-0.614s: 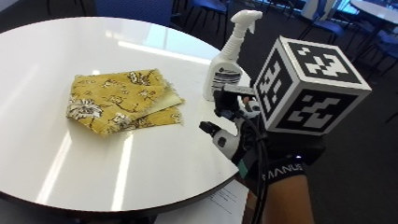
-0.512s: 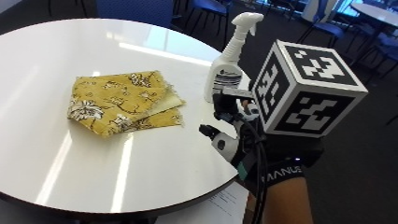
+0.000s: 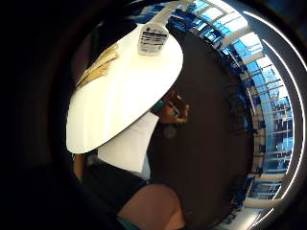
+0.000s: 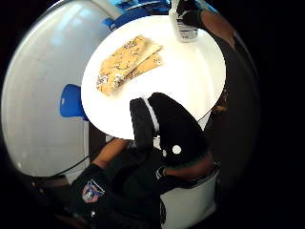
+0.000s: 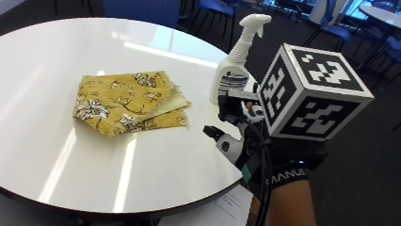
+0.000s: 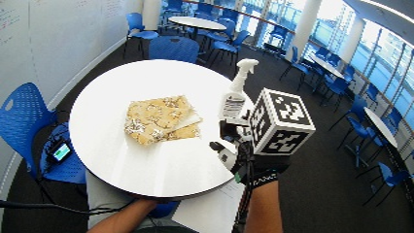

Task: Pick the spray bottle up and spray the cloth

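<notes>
**Gloved hand near the spray bottle, cloth lying to the left**

At the left of the outside view, a yellow cloth point(image 5: 128, 101) with a pale flower print lies folded on the round white table point(image 5: 69, 52). Its layers are slightly fanned, so 2 or 3 edges show along the side that faces the bottle. The same cloth appears in the wide outside view point(image 6: 160, 119) and in the thumb side palm view point(image 4: 126, 63), flat on the tabletop each time.

Further right, the white spray bottle point(image 5: 234, 63) stands upright on the table near its edge, just beside the cloth but apart from it. Its trigger head is at the top and a printed label faces the camera. In the little finger side palm view, the bottle point(image 3: 154, 33) stands at the table's far rim, with the label readable as a dark block of print.

At the right, the gloved right hand point(image 5: 285, 155) sits at the table's edge, just in front of the bottle. Its fingers are hidden behind the rig on the hand, so I cannot tell whether they are spread, curled or touching the bottle.

White paper sheets point(image 6: 210, 208) lie below the table edge, near the forearm.
</notes>
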`<control>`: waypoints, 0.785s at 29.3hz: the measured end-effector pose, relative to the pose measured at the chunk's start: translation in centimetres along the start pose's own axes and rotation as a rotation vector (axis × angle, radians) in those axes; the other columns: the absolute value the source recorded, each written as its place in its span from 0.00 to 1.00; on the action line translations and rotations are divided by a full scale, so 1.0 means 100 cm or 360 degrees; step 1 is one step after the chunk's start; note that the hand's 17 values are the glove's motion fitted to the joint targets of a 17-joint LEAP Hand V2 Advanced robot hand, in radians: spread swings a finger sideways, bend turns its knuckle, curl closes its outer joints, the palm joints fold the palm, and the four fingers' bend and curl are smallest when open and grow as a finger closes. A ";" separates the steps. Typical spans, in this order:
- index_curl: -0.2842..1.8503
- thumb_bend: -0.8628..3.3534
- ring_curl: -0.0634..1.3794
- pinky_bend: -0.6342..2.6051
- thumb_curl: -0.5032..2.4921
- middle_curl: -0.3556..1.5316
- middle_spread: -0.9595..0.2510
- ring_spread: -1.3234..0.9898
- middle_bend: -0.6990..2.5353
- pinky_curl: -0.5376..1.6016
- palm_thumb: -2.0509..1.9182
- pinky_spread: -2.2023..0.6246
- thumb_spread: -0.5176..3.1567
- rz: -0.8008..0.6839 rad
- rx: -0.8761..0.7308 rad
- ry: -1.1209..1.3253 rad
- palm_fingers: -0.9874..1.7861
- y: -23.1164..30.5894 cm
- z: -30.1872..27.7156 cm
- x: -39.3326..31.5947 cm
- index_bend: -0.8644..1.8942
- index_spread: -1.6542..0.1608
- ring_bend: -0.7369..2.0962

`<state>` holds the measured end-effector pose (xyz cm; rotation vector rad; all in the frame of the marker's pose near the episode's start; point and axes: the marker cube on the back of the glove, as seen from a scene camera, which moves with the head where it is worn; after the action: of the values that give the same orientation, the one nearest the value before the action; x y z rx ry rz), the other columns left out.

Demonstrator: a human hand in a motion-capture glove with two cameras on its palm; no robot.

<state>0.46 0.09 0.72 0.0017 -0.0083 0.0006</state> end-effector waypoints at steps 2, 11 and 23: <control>0.25 0.24 0.16 0.25 0.22 0.31 0.75 0.58 0.30 0.33 0.61 0.85 0.45 -0.0013 0.0001 -0.0003 0.53 0.000 0.002 -0.002 0.42 0.68 0.35; 0.26 0.23 0.19 0.25 0.23 0.32 0.74 0.58 0.29 0.35 0.61 0.85 0.47 -0.0045 0.0093 -0.0048 0.55 -0.006 0.002 -0.003 0.40 0.68 0.35; 0.26 0.23 0.23 0.25 0.24 0.34 0.73 0.56 0.29 0.36 0.63 0.85 0.48 0.0087 0.0430 -0.0373 0.61 -0.029 0.001 -0.003 0.37 0.69 0.40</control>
<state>0.20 -2.78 0.81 0.2719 -0.2429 0.0559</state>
